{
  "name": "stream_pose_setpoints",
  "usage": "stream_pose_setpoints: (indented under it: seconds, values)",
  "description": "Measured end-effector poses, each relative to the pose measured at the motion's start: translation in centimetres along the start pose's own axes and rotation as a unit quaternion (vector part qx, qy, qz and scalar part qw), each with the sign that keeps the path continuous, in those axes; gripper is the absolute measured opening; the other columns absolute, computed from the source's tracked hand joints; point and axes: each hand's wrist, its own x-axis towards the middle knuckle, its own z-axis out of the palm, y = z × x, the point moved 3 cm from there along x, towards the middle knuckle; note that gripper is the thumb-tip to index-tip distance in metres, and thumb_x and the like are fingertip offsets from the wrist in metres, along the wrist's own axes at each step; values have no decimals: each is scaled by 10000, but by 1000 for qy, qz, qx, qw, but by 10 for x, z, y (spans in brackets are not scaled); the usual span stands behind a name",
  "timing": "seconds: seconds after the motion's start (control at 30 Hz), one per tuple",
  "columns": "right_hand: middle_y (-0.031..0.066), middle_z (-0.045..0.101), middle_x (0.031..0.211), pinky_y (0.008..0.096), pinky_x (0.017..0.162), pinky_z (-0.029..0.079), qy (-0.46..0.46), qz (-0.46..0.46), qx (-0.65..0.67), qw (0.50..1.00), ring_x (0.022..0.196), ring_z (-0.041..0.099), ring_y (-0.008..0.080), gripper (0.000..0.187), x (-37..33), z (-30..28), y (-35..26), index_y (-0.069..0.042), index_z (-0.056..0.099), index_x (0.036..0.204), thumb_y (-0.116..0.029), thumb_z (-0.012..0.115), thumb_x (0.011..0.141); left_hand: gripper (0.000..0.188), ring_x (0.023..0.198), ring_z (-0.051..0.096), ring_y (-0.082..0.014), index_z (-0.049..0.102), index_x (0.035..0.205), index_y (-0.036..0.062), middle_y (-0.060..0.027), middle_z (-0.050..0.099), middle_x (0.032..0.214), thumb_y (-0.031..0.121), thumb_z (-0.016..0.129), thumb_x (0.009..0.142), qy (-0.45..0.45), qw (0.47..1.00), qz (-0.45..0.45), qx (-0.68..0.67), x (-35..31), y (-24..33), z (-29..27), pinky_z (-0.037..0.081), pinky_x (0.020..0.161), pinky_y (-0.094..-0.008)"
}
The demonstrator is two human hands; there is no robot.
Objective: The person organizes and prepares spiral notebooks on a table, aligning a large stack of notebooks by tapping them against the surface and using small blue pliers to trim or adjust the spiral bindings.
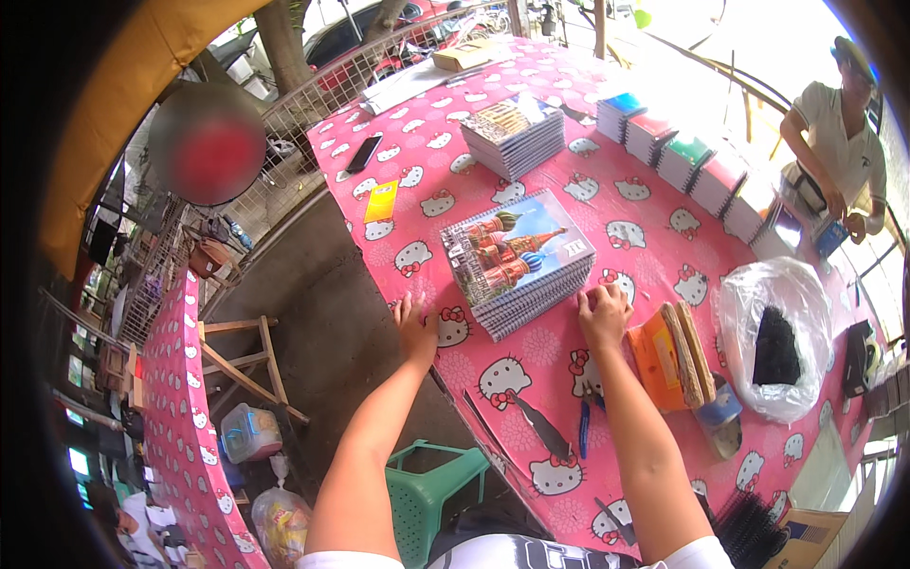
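A neat stack of spiral notebooks point(519, 251) with a colourful domed-building cover lies in front of me on the pink cat-print tablecloth point(540, 349). My left hand point(415, 325) rests at the table's left edge, just left of the stack, fingers spread and nothing in them. To the right of the stack my right hand point(605, 313) sits on the cloth, its fingers bent but apart and holding nothing. Nearer to me lie a dark flat blade-like tool point(543, 427) and a blue-handled tool point(584, 429), the latter beside my right forearm.
Another notebook stack point(515, 137) stands farther back. Small notebooks point(684, 159) line the right side, where a person point(834, 152) handles a blue item. An orange box point(654, 365), a plastic bag point(773, 337) with black coils, a phone point(364, 153) and a green stool point(431, 488) are around.
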Motion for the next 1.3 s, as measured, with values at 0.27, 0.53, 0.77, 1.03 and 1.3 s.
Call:
stream_pose_setpoints:
  seconds: [0.27,0.53,0.77,1.03,1.3]
  values:
    - [65,544,1115,437,971,311,-24,5,-40,999,1142,445,254,240,-2,-5,-10,-94,619,915,-291,663,783,450,1340,294,-318,594,1221,97,-136,423,1406,358,593,854,8,1000,-23,17,-6,8,-10,277,1081,-408]
    - [65,508,1186,432,1000,293,-2,17,-46,999,1182,420,249,266,-1,-6,-7,-90,617,948,-296,656,785,413,1323,318,-330,624,1179,85,-164,461,1369,360,576,875,30,999,-6,-33,-6,12,-6,281,1078,-408]
    - [60,502,1219,432,999,294,-28,12,-39,999,1189,423,262,247,-3,-3,-8,-97,617,921,-301,654,785,414,1320,314,-350,621,1178,72,-177,445,1380,375,513,917,39,999,3,-38,-2,-5,0,271,1082,-403]
    - [52,518,1205,428,978,310,-12,-1,-57,998,1186,429,253,256,-1,2,-7,-98,605,931,-297,666,782,425,1335,299,-342,614,1185,96,-168,423,1398,397,526,898,16,999,4,-38,-1,-1,-5,269,1075,-429]
    - [102,562,1132,417,925,363,31,-27,9,999,1100,504,278,154,-3,-2,-4,-66,585,822,-164,679,749,566,1346,215,-430,478,1297,150,-222,299,1446,464,589,839,-47,997,53,-40,-11,-17,2,184,1049,-604]
